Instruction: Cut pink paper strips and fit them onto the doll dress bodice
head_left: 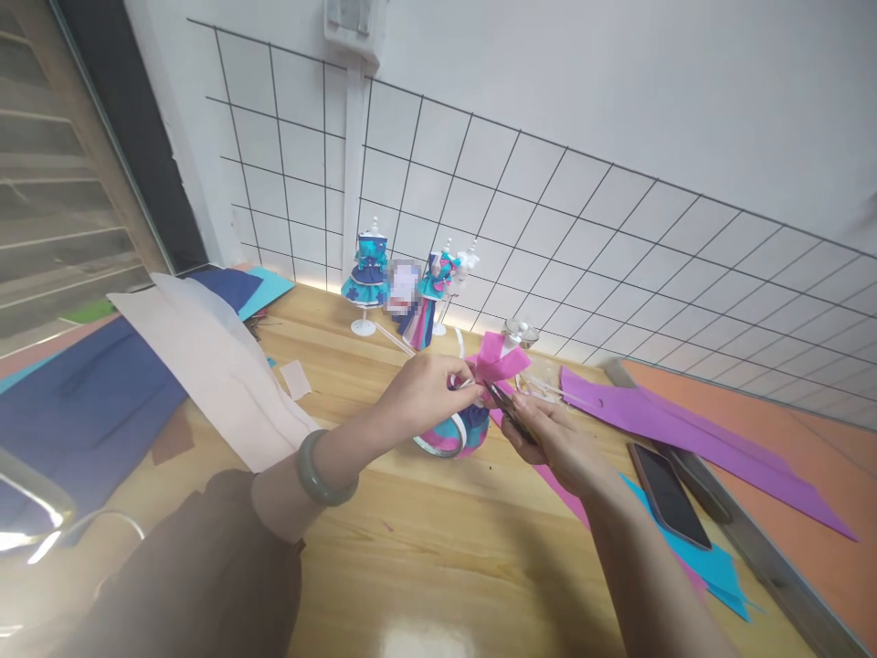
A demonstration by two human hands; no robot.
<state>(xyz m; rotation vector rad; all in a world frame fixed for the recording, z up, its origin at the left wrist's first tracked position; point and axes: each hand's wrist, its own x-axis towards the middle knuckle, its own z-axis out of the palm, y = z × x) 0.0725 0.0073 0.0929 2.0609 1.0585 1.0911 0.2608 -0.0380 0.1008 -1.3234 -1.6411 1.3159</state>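
Observation:
A small dress form (512, 342) stands on the wooden table, with a pink bow-like piece of fabric (502, 357) round its top and a blue, teal and pink skirt (472, 431) below. My left hand (438, 388) pinches a thin white ribbon (458, 422) at the form's waist, and a loop of it hangs over the skirt. My right hand (541, 429) is closed round dark scissors (511, 408), whose tip points at the waist beside my left fingertips. The exact contact point is too small to tell.
Dressed miniature forms (370, 265) stand at the back by a wire grid (534, 201). Blue cloth (89, 402) and pale cloth (212, 366) lie at left. Purple cloth (685, 429), a phone (668, 493) and teal cloth (719, 571) lie at right, near a metal ruler-like edge (767, 557).

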